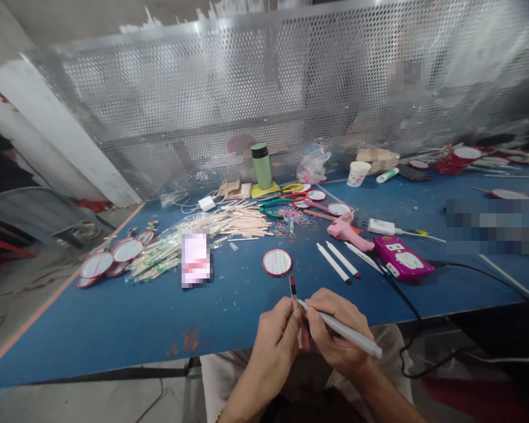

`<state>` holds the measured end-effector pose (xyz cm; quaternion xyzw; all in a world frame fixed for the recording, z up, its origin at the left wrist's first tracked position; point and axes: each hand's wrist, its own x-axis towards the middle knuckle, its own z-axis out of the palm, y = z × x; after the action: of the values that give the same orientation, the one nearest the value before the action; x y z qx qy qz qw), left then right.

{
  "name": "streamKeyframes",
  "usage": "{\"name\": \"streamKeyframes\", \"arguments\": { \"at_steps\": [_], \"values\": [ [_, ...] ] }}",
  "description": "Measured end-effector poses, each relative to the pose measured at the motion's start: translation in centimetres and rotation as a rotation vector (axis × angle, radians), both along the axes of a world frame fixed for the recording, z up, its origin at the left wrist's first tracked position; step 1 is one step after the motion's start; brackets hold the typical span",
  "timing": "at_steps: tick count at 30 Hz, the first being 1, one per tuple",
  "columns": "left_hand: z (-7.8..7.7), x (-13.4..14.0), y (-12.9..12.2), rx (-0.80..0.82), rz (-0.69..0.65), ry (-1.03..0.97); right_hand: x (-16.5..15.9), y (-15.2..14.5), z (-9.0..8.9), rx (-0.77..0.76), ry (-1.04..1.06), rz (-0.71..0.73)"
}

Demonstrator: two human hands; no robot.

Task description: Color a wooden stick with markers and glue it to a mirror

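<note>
My left hand (274, 333) is closed on a flat wooden stick (293, 286), held upright with a dark red tip and a black band below it. In my right hand (338, 329) a light grey marker pen (352, 336) slants, its point end at the stick and its back end to the lower right. The two hands are close together over the table's front edge. Just beyond them lies a white round disc (277, 262) with a red rim. Two white marker pens (334, 262) rest to the right of it.
A pink glue gun (350, 231) and a purple power socket (401, 258) with cables lie at right. Behind are pliers (275, 204), loose rubber bands (293, 222), wooden sticks (247, 223), a green bottle (261, 167) and a paper cup (358, 174). A phone (196, 258) and red-rimmed discs (96, 265) lie left.
</note>
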<state>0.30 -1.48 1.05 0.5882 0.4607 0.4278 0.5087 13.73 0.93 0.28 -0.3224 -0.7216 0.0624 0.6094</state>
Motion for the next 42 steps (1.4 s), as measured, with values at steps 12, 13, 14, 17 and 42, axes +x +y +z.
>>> {"name": "streamKeyframes", "arguments": {
  "at_steps": [12, 13, 14, 17, 42],
  "values": [
    [-0.20, -0.07, 0.05, -0.025, -0.010, -0.021, 0.05, -0.08, 0.06, -0.028, 0.015, 0.005],
    [-0.20, -0.07, 0.03, -0.021, -0.007, -0.022, 0.04, -0.09, 0.12, -0.025, 0.013, 0.004],
    [-0.19, -0.06, 0.01, -0.016, -0.005, -0.024, 0.03, -0.10, 0.19, -0.026, 0.010, 0.005],
    [-0.07, -0.03, 0.01, -0.009, 0.001, -0.026, 0.04, -0.10, 0.39, -0.027, 0.001, 0.019],
    [-0.22, 0.07, 0.00, 0.005, 0.019, 0.000, -0.12, -0.01, 0.09, 0.016, -0.004, 0.024]
  ]
}}
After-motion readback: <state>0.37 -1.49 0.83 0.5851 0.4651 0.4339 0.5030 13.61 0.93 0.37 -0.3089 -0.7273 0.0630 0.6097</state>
